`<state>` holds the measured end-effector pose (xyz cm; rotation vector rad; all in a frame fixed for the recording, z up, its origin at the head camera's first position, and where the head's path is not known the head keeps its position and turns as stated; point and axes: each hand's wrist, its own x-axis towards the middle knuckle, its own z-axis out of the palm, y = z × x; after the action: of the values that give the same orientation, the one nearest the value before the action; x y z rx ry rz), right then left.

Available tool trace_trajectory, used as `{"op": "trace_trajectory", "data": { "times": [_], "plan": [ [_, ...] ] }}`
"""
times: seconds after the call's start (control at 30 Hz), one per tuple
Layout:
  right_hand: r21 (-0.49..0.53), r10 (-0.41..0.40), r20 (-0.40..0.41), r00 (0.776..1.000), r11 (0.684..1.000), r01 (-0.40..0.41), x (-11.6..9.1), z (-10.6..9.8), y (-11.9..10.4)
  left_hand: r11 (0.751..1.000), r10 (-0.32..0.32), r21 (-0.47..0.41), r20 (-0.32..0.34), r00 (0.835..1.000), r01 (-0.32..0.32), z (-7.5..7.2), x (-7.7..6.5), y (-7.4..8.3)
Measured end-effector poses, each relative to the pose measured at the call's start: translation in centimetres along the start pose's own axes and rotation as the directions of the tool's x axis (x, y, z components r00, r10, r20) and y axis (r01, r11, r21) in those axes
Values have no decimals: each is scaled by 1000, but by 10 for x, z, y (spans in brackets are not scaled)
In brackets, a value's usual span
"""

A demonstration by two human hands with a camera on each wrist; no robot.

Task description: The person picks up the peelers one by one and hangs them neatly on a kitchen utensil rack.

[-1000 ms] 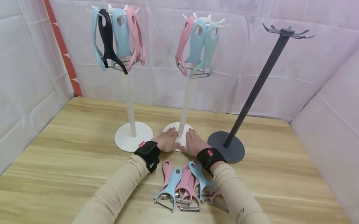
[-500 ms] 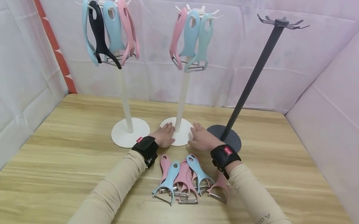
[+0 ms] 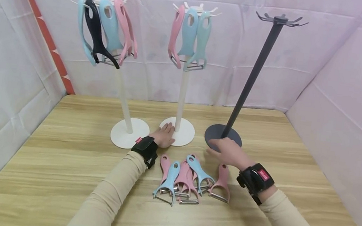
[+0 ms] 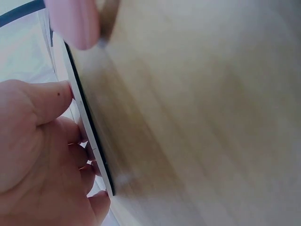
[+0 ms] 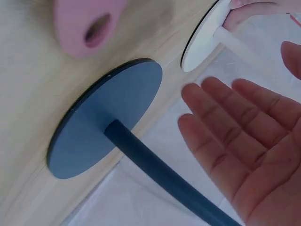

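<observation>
My left hand (image 3: pixel 163 135) rests on the round white base (image 3: pixel 186 133) of the middle stand, its fingers extended. In the left wrist view the thumb touches the rim of that base (image 4: pixel 89 120). My right hand (image 3: pixel 228 152) is held over the front of the dark grey stand's base (image 3: pixel 212 133), holding nothing. Its fingers (image 5: pixel 225 127) are spread and slightly bent beside the grey pole (image 5: pixel 155 165) in the right wrist view. Below the hands lie several Y-shaped peelers, among them a light blue peeler (image 3: pixel 172 176) and a pink peeler (image 3: pixel 223 176) apart at the right.
Peelers in pink, blue and mint (image 3: pixel 202 35) hang from the middle stand's hooks. The left white stand (image 3: pixel 125 102) bears blue and pink peelers and a black peeler (image 3: pixel 93 31). Bare hooks top the grey stand (image 3: pixel 257 69). Pale cloth walls (image 3: pixel 273 90) enclose the wooden table (image 3: pixel 58 158).
My right hand has left the middle stand's base and moved right to the grey stand's base. My left hand stays on the white base. The head view has shifted slightly.
</observation>
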<state>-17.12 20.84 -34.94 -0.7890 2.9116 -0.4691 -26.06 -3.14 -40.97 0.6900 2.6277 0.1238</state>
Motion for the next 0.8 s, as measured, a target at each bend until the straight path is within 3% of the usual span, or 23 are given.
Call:
{"op": "trace_trajectory", "data": {
  "times": [0.4,0.63,0.8],
  "plan": [
    [-37,194,-18,981,980,-195,-49,17,-4,1000,-11,-5,1,1000,11,-5,-7,4],
    [-60,327,20,945,944,-325,-58,33,-9,1000,-19,-18,2,1000,19,-5,-8,4],
    [-12,344,-8,939,939,-344,-59,42,-12,1000,-21,-22,9,1000,21,-5,-9,5]
  ]
}}
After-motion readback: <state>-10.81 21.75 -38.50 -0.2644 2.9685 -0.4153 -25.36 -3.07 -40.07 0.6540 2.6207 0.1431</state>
